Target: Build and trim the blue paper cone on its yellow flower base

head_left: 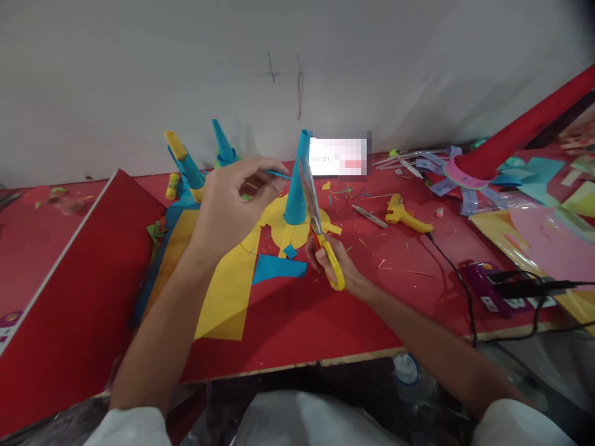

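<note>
Between the thumb and fingers of my left hand [235, 201] is a thin blue paper strip [277, 174], pinched and seen nearly edge-on. My right hand [332, 257] grips yellow-handled scissors [313, 201], whose blades point up and look nearly together. Behind the blades stands a blue paper cone [295, 186] on a yellow paper disc [277, 232] with tabs around its edge. A cut blue paper piece [279, 269] and a small blue square [290, 251] lie in front of the disc. Under my left wrist is a yellow paper sheet [227, 294].
A yellow glue gun [404, 215] with a black cable and a pen-like tool [370, 216] lie to the right. A lit phone [338, 157] leans on the wall. More blue cones [223, 144] and a glue stick [172, 186] stand left, near a red board [83, 279]. A red cone [520, 130] is far right.
</note>
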`<control>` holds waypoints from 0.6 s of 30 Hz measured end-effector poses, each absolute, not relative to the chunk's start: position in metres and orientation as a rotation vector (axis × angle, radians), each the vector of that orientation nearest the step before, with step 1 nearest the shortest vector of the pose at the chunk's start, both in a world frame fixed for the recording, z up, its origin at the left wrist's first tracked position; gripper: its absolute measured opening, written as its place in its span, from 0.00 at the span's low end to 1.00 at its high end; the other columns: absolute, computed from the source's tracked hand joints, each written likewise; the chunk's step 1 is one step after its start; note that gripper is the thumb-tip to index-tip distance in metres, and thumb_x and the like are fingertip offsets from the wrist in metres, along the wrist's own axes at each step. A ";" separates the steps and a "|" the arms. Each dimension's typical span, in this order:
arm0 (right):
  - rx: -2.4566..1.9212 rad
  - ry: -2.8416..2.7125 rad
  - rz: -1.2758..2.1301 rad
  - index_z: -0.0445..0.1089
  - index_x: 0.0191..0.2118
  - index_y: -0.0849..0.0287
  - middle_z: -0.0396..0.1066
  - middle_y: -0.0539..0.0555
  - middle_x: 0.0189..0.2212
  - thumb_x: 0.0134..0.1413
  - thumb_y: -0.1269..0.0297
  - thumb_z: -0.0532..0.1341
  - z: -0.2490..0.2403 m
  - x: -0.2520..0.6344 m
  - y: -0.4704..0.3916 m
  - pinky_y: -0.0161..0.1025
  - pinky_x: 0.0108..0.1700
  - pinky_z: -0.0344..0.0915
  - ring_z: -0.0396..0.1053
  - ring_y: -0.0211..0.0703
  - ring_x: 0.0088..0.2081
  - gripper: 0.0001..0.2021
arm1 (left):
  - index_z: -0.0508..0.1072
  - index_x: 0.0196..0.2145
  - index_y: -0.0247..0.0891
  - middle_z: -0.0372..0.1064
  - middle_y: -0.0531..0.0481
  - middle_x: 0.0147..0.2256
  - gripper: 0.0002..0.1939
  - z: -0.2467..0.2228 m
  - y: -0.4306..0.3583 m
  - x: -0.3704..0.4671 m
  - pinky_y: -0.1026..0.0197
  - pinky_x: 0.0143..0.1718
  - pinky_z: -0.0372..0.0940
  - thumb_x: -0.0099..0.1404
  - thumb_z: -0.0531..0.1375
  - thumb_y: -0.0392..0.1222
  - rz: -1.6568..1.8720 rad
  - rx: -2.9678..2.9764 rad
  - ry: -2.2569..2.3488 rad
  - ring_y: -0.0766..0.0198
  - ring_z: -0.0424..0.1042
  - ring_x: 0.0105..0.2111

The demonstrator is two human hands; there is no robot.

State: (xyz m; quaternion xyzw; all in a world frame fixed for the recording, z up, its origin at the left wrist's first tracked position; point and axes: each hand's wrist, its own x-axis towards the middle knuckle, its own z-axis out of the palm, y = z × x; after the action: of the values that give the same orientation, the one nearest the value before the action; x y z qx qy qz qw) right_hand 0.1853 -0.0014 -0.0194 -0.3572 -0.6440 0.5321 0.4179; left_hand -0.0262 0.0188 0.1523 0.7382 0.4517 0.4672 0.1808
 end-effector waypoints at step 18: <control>-0.821 -1.447 1.407 0.67 0.38 0.54 0.63 0.46 0.27 0.51 0.23 0.60 -0.013 0.183 -0.006 0.36 0.24 0.57 0.59 0.35 0.23 0.34 | 0.72 0.36 0.41 0.71 0.52 0.33 0.08 0.140 0.033 -0.031 0.60 0.37 0.71 0.66 0.69 0.41 1.395 2.010 1.180 0.65 0.74 0.34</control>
State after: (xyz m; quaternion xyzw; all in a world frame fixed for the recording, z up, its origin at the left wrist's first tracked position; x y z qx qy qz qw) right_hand 0.1833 -0.0058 -0.0134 -0.3341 -0.5885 0.5724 0.4629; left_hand -0.0312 0.0331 0.1395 0.7234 0.4245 0.5019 0.2113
